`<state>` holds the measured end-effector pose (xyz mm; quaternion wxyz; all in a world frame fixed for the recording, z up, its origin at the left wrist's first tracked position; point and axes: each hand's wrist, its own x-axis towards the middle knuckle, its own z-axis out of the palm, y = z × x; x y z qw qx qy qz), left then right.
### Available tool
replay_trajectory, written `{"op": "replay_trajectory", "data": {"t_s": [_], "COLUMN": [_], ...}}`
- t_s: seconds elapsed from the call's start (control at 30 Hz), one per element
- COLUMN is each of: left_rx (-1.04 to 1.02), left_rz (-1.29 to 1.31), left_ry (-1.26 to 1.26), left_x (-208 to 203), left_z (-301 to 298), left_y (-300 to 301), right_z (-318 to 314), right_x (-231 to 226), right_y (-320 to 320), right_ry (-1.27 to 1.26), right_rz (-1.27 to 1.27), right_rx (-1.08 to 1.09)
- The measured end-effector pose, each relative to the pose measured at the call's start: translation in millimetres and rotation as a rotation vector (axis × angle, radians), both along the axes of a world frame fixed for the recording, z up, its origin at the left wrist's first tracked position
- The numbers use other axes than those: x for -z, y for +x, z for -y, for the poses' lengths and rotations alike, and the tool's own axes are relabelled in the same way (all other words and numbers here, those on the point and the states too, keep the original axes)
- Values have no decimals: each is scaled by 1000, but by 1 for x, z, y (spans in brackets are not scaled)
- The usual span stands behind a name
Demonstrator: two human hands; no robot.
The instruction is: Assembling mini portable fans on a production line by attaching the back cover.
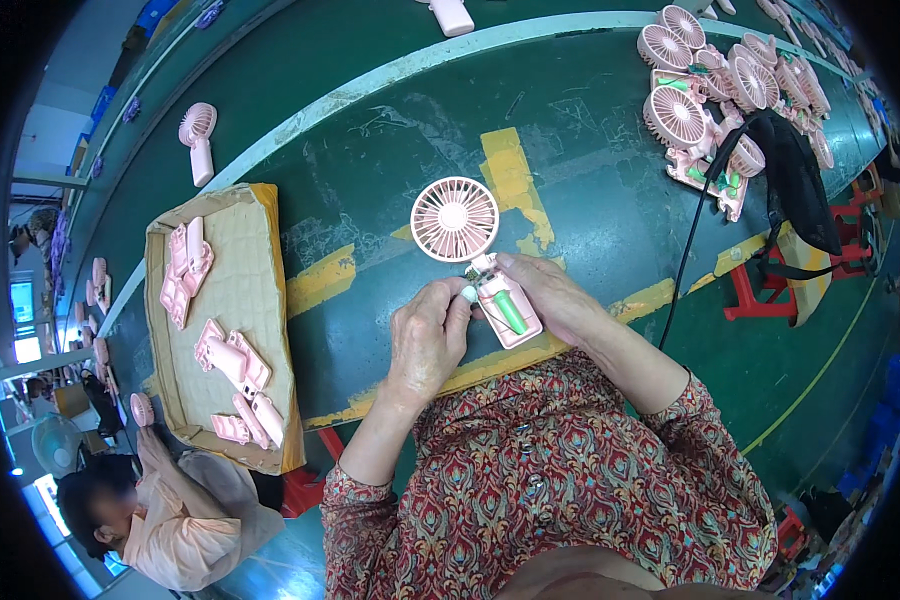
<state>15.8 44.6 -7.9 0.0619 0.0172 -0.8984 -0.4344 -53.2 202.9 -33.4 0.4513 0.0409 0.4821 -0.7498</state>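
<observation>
A pink handheld fan (pixel 455 219) lies in front of me with its round grille pointing away from my body. Its handle is uncovered, and a green battery (pixel 510 312) and thin wires show inside. My right hand (pixel 545 292) grips the handle from the right, thumb near the neck. On the other side, my left hand (pixel 429 335) pinches at the inner parts just below the neck. A small whitish piece shows at its fingertips; whether it is loose or part of the fan, I cannot tell.
At left stands a shallow cardboard tray (pixel 280 350) holding several pink handle shells (pixel 232 360). Far right, many pink fans (pixel 675 115) are piled beside a black bag (pixel 795 180) with a dark cord. One fan (pixel 199 130) lies beyond the tray. Another person (pixel 185 515) works at lower left.
</observation>
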Motion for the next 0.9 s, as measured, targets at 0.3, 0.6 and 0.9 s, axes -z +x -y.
{"op": "replay_trajectory", "data": {"t_s": [0.3, 0.6, 0.9], "left_rx": [15, 45, 41], "left_rz": [12, -42, -98], "left_ry": [-36, -137, -175], "left_x": [-2, 4, 0], "left_z": [-1, -1, -4], "left_y": [-2, -4, -4], "right_z": [0, 0, -1], "right_x": [2, 8, 7], "right_y": [2, 5, 6], "right_ry": [-14, 34, 87], "right_rz": [17, -18, -132], "right_rx": [24, 19, -28]}}
